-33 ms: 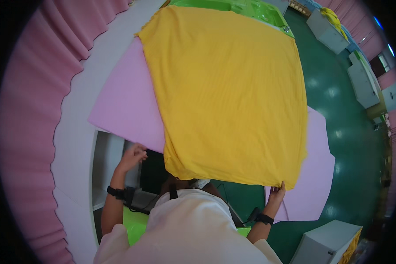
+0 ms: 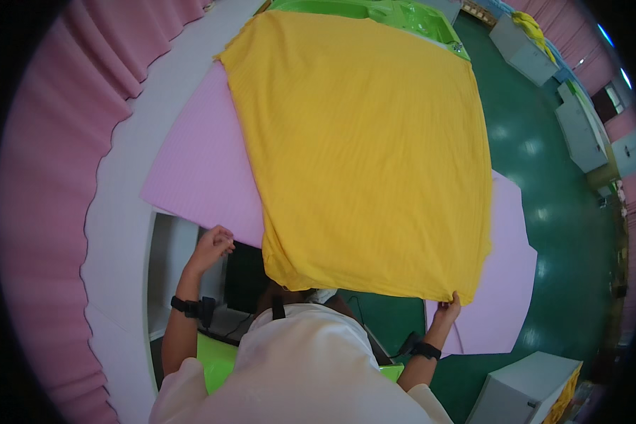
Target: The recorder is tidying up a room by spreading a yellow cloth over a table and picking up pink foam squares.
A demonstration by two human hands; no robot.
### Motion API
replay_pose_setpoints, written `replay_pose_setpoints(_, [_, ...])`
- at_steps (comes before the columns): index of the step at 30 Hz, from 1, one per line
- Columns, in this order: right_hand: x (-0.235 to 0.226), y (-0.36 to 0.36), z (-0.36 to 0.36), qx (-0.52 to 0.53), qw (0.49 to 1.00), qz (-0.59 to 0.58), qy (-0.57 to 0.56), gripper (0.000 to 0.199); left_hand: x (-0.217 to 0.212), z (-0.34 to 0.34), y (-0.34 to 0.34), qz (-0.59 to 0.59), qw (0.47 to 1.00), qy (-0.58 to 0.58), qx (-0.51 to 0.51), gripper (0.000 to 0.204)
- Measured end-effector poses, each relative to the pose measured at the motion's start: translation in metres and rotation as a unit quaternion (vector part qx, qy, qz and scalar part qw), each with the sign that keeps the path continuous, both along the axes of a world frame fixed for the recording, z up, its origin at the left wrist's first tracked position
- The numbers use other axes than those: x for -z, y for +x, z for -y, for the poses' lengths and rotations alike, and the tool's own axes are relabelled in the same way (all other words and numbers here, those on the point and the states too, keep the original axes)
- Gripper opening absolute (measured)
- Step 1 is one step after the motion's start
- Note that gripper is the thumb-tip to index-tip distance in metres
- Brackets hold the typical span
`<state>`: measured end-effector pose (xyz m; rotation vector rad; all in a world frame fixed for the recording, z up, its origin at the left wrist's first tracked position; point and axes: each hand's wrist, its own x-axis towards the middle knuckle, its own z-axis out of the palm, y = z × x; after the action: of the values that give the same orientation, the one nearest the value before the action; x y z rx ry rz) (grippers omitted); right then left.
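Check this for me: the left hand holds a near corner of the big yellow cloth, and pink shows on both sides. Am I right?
Not quite: the head view shows the right hand holding that corner of the yellow cloth. The left hand is off it, near the pink sheet. The rest is right.

Your yellow cloth (image 2: 374, 155) looks matt and finely ribbed, the lilac sheet (image 2: 198, 155) matt with faint lines; around you, the curtain (image 2: 49, 177) is matt fabric, the floor (image 2: 551, 212) glossy, the green basin (image 2: 431, 21) shiny plastic.
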<state>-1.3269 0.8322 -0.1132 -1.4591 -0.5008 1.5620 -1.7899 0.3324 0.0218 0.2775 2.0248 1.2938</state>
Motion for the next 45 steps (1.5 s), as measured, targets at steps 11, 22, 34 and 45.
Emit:
replay_pose_setpoints(11, [-0.043, -0.009, -0.005, 0.020, 0.948, -0.267, 0.173, 0.043, 0.022, -0.063, -0.109, 0.057, 0.990, 0.124, -0.043, 0.018])
replay_pose_setpoints(22, [-0.042, 0.001, 0.012, -0.027, 0.969, -0.215, 0.119, 0.034, 0.072, -0.126, -0.203, 0.188, 0.872, 0.420, -0.166, 0.048])
replay_pose_setpoints(34, [-0.052, 0.018, 0.013, 0.047, 0.983, -0.037, 0.171, 0.037, 0.108, -0.180, -0.225, 0.276, 0.836, 0.424, -0.213, 0.053])
replay_pose_setpoints(45, [-0.016, 0.054, 0.018, -0.146, 0.988, -0.050, 0.031, 0.043, 0.126, -0.202, -0.228, 0.313, 0.868, 0.340, -0.183, 0.053])
